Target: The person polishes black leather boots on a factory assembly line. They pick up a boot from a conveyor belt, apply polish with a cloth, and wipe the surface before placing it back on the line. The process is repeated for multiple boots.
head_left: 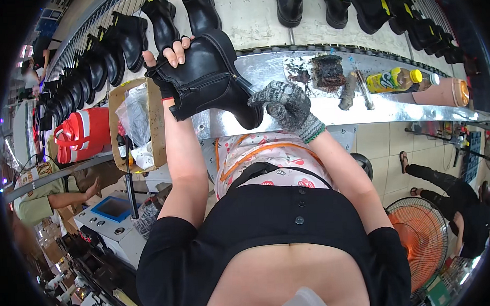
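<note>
A black leather ankle boot (201,68) with a side zip is held up over the metal ledge at the front of the line. My bare left hand (175,53) grips it, fingers curled over its upper edge, with the forearm passing behind the boot. My right hand (286,105) wears a grey knitted glove and is closed around a slim grey tool (245,84). The tool's tip meets the boot near the end of the zip; its exact kind is hard to make out.
Black boots (129,46) line the conveyor (251,23) beyond. On the ledge sit a dark-stained block (327,72), a yellow-labelled bottle (391,80) and a pinkish cup (442,92). Left are a cardboard box (116,122) and red container (82,134); an orange fan (417,228) stands right. Other people are nearby.
</note>
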A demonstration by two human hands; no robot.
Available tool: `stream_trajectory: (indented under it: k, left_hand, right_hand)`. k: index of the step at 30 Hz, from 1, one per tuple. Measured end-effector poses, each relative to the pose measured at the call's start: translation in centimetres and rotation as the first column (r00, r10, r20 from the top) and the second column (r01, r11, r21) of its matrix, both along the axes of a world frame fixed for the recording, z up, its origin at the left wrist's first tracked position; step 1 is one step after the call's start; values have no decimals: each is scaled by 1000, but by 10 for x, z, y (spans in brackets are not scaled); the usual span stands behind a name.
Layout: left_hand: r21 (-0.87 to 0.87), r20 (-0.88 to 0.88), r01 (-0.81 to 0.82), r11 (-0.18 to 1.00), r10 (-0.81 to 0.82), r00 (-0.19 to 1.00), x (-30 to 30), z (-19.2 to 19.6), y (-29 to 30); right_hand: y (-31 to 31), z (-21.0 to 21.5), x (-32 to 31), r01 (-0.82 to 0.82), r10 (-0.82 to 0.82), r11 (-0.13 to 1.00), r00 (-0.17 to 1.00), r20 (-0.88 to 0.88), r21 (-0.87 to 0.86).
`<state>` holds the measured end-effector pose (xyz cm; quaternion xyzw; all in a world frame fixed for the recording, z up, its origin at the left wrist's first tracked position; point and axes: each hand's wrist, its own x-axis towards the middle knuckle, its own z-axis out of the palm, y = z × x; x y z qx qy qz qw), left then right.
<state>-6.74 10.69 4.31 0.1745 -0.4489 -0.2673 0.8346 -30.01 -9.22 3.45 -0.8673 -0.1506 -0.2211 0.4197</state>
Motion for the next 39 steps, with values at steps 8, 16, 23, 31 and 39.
stream_trajectory:
  k: [8, 16, 23, 31, 39]
  left_hand:
    - [52, -111, -44, 998, 50, 993, 3, -8, 16]
    - [115, -185, -99, 988, 119, 975, 12, -25, 30]
    - [228, -85, -315, 921, 341, 936, 55, -62, 48]
    - [376, 635, -897, -232, 770, 67, 48, -94, 18]
    - [78, 874, -909, -409, 467, -135, 22, -66, 44]
  right_hand:
    - [-15, -7, -10, -107, 124, 985, 985, -123, 138]
    - [-32, -19, -37, -127, 169, 978, 947, -273, 165]
    - [-28, -45, -57, 90, 181, 863, 864, -470, 498]
    - [-26, -71, -60, 600, 277, 99, 750, -601, 794]
    - [-23, -47, -59, 557, 156, 320, 766, -623, 766]
